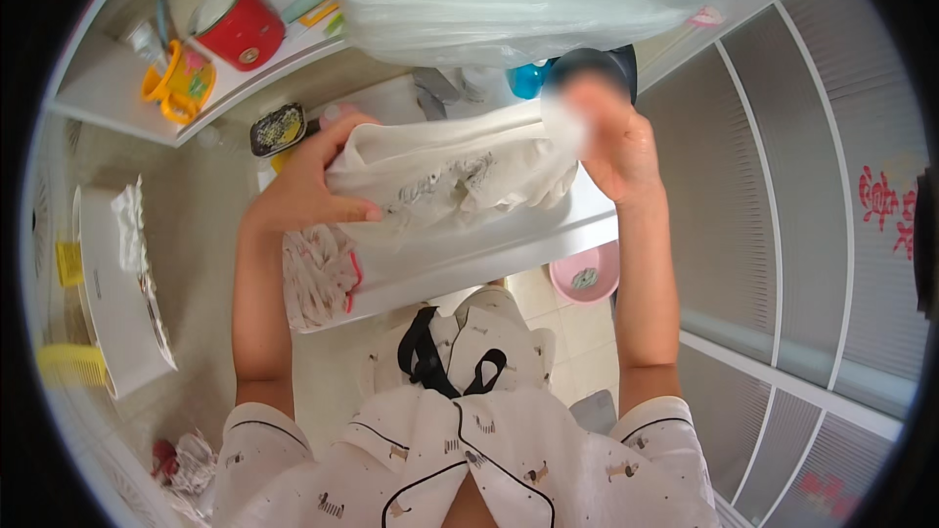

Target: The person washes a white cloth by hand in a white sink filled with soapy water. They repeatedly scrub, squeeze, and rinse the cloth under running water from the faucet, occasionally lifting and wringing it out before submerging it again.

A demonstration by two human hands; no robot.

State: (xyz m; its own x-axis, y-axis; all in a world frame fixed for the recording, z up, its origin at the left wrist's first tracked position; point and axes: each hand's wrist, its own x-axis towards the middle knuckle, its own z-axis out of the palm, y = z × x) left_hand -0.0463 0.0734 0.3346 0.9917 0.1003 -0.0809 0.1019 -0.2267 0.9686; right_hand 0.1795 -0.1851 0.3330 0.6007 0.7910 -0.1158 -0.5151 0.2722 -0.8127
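Clamped at one end by the left hand (305, 176), the white cloth (440, 161) with dark print hangs stretched above the white counter (440, 282) on my feed. At its other end is the right hand (621, 142); blur there means I cannot tell how its fingers close.

Worn on my head, one wide fisheye view faces steeply down and forward: my shirt (577, 460) near, white shelf (103, 83) far left.
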